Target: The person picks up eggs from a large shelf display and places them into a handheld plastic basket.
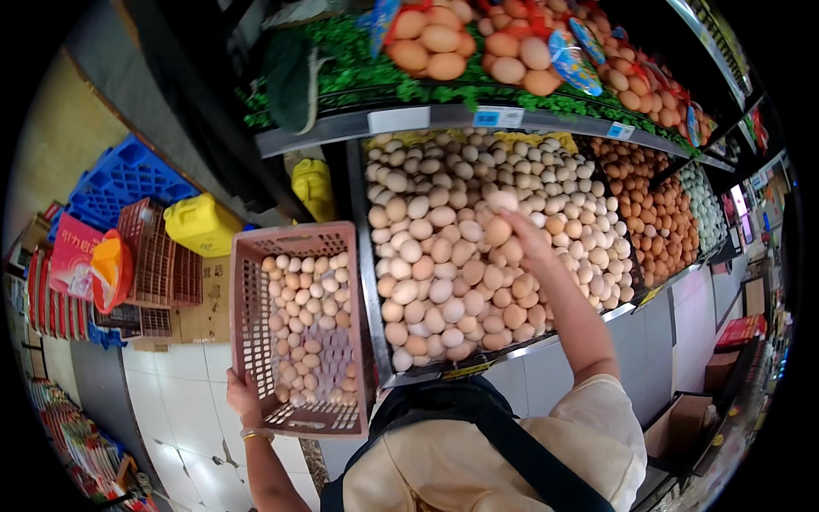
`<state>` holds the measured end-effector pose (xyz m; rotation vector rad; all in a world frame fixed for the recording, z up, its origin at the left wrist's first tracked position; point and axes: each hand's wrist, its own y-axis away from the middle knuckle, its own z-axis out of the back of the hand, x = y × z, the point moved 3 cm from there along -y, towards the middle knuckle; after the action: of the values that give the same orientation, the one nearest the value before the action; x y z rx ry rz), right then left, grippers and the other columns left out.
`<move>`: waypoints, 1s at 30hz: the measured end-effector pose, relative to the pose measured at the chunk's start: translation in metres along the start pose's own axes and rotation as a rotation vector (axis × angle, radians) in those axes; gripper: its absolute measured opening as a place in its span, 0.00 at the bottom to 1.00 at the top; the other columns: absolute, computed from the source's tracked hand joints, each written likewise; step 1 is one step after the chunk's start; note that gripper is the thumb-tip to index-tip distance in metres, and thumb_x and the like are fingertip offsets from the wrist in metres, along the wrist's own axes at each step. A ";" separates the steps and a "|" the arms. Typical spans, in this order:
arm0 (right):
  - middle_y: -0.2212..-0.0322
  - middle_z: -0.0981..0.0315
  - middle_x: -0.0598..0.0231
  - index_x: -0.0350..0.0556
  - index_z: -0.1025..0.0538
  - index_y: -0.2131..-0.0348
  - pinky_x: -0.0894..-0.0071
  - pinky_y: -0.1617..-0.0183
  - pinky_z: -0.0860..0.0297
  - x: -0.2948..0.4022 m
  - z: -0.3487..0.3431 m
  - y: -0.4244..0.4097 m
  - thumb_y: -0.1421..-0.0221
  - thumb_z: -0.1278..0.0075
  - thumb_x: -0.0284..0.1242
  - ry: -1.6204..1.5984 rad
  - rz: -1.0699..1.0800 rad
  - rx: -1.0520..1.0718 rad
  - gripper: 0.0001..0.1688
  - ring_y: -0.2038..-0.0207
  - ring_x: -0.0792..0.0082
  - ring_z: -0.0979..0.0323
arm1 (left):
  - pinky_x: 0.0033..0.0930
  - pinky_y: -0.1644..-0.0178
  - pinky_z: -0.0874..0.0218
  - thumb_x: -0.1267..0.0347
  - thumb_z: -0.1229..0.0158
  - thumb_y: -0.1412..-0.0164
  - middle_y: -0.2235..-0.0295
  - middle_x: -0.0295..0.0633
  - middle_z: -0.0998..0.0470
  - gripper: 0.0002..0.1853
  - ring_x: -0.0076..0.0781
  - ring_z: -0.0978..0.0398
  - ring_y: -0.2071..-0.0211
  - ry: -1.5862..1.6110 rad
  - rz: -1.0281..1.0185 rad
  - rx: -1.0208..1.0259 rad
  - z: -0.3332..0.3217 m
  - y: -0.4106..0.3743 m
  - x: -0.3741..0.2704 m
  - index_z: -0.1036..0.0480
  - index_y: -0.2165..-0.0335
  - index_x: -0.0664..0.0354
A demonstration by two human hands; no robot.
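My left hand (243, 393) grips the outer side wall of a pink plastic crate (294, 425), which holds many loose eggs (304, 297) on a patterned tray or liner. The crate stands or hangs against the left edge of a display bin (368, 288) heaped with pale and light-brown eggs (441, 291). Over the middle of that heap, my right hand (524, 233) reaches out with a pale egg (503, 201) at its fingertips. Another light-brown egg (497, 231) lies against the fingers; whether the hand holds it too, I cannot tell.
Brown eggs (652, 217) and pale greenish eggs (700, 201) fill bins at the right. A shelf edge (448, 116) with red-netted eggs (429, 41) overhangs the back. Yellow jugs (203, 224), red-brown crates (150, 256) and a blue plastic pallet (128, 173) stand at the left.
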<state>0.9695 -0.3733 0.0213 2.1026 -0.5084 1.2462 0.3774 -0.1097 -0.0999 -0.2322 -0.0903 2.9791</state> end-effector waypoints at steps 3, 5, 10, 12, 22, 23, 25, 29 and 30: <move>0.60 0.30 0.64 0.41 0.33 0.53 0.77 0.56 0.34 0.034 0.081 -0.018 0.47 0.49 0.36 0.175 0.123 -0.175 0.25 0.59 0.76 0.32 | 0.51 0.66 0.37 0.63 0.43 0.49 0.70 0.55 0.26 0.20 0.57 0.28 0.68 0.051 0.050 -0.021 -0.002 0.006 -0.001 0.37 0.60 0.59; 0.58 0.30 0.63 0.38 0.34 0.50 0.78 0.55 0.34 0.044 0.156 -0.040 0.51 0.44 0.38 0.182 0.100 -0.292 0.33 0.59 0.75 0.32 | 0.50 0.63 0.37 0.65 0.42 0.50 0.66 0.55 0.27 0.22 0.56 0.29 0.64 0.074 0.025 -0.076 -0.010 0.001 0.002 0.38 0.57 0.61; 0.59 0.30 0.60 0.40 0.33 0.51 0.76 0.55 0.35 0.072 0.249 -0.082 0.56 0.42 0.41 0.714 0.187 -0.463 0.36 0.58 0.73 0.32 | 0.48 0.55 0.39 0.67 0.40 0.54 0.58 0.53 0.31 0.31 0.55 0.31 0.59 -0.032 0.174 -0.062 -0.010 0.006 -0.010 0.40 0.51 0.60; 0.59 0.30 0.59 0.40 0.33 0.51 0.74 0.55 0.35 0.071 0.258 -0.100 0.56 0.43 0.43 0.930 0.149 -0.483 0.37 0.58 0.71 0.32 | 0.48 0.53 0.40 0.67 0.40 0.54 0.57 0.54 0.31 0.33 0.55 0.32 0.57 -0.046 0.190 -0.084 -0.009 0.013 -0.010 0.41 0.49 0.60; 0.57 0.31 0.53 0.44 0.34 0.50 0.67 0.53 0.35 0.068 0.263 -0.131 0.56 0.49 0.49 1.581 -0.087 -0.405 0.39 0.55 0.62 0.32 | 0.47 0.48 0.43 0.70 0.38 0.55 0.54 0.59 0.34 0.39 0.58 0.36 0.53 0.057 0.134 0.004 -0.012 0.018 0.003 0.46 0.45 0.63; 0.57 0.31 0.53 0.44 0.34 0.50 0.66 0.53 0.35 0.069 0.261 -0.130 0.56 0.50 0.49 1.618 -0.118 -0.393 0.39 0.55 0.61 0.32 | 0.47 0.49 0.43 0.69 0.38 0.55 0.54 0.59 0.34 0.39 0.58 0.36 0.53 0.051 0.114 -0.007 -0.013 0.018 0.005 0.46 0.45 0.63; 0.57 0.31 0.51 0.45 0.35 0.50 0.65 0.53 0.35 0.076 0.258 -0.123 0.56 0.51 0.51 1.667 -0.186 -0.373 0.40 0.54 0.59 0.32 | 0.47 0.49 0.43 0.69 0.38 0.55 0.54 0.58 0.35 0.40 0.58 0.36 0.53 0.021 0.114 -0.019 -0.016 0.018 -0.001 0.47 0.45 0.62; 0.59 0.30 0.53 0.47 0.32 0.52 0.63 0.54 0.34 0.082 0.232 -0.107 0.56 0.51 0.47 1.647 -0.066 -0.332 0.34 0.55 0.57 0.32 | 0.48 0.49 0.43 0.69 0.38 0.56 0.55 0.58 0.34 0.41 0.58 0.35 0.54 -0.003 0.108 -0.043 -0.015 0.023 0.005 0.47 0.44 0.62; 0.59 0.30 0.53 0.47 0.32 0.53 0.63 0.54 0.34 0.082 0.236 -0.106 0.55 0.52 0.46 1.636 -0.034 -0.324 0.33 0.55 0.57 0.32 | 0.48 0.49 0.43 0.69 0.37 0.56 0.55 0.58 0.34 0.41 0.57 0.35 0.54 0.009 0.096 -0.046 -0.015 0.022 0.005 0.47 0.44 0.62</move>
<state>1.2223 -0.4602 -0.0238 0.3667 0.1094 2.1168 0.3718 -0.1301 -0.1175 -0.2633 -0.1516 3.0733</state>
